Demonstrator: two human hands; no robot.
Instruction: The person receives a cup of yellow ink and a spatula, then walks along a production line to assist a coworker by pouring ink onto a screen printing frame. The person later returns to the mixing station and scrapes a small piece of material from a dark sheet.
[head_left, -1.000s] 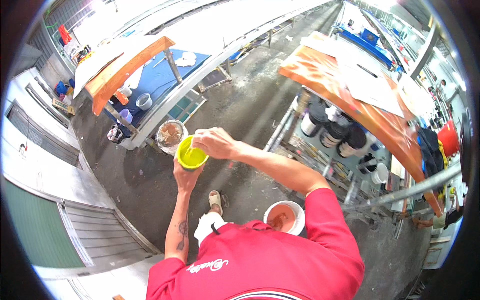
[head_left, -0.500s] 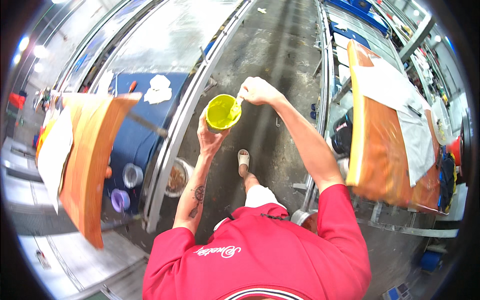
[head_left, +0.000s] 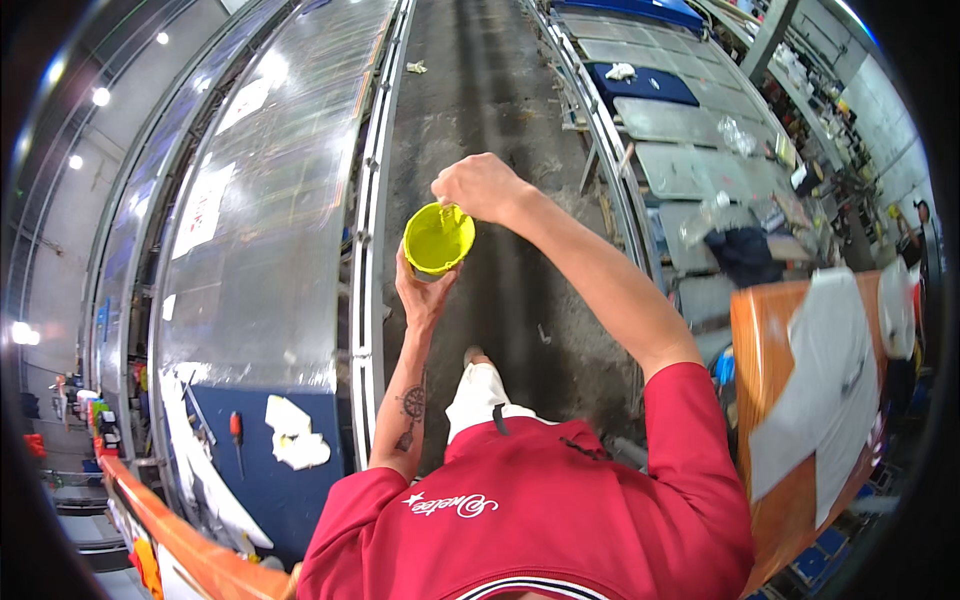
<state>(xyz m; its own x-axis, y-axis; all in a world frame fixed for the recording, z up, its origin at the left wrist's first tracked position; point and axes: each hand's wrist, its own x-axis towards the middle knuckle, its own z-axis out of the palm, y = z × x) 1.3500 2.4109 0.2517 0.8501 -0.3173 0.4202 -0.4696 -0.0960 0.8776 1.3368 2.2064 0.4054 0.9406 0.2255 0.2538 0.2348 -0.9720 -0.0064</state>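
My left hand (head_left: pixel 428 290) is wrapped round a round cup (head_left: pixel 438 245) of thick yellow-green paint, held over the aisle floor with its mouth facing up. Above the cup's far rim, my right hand (head_left: pixel 482 188) is closed on a thin stirring stick (head_left: pixel 449 216). The stick's lower part is coated in the same yellow-green and reaches into the cup. Its upper end is hidden inside my fingers.
A long shiny table (head_left: pixel 270 230) runs along the left, its blue end (head_left: pixel 345 420) bearing a red-handled screwdriver (head_left: pixel 236 430) and a crumpled white cloth (head_left: pixel 297 440). Another long table (head_left: pixel 680 165) lines the right. Near me stands an orange wood-grain board (head_left: pixel 765 335) under white cloth.
I have moved forward along the aisle, so the tables and orange boards have slid back toward me. My right hand has come closer over the cup, and the stick sits nearer the far rim.
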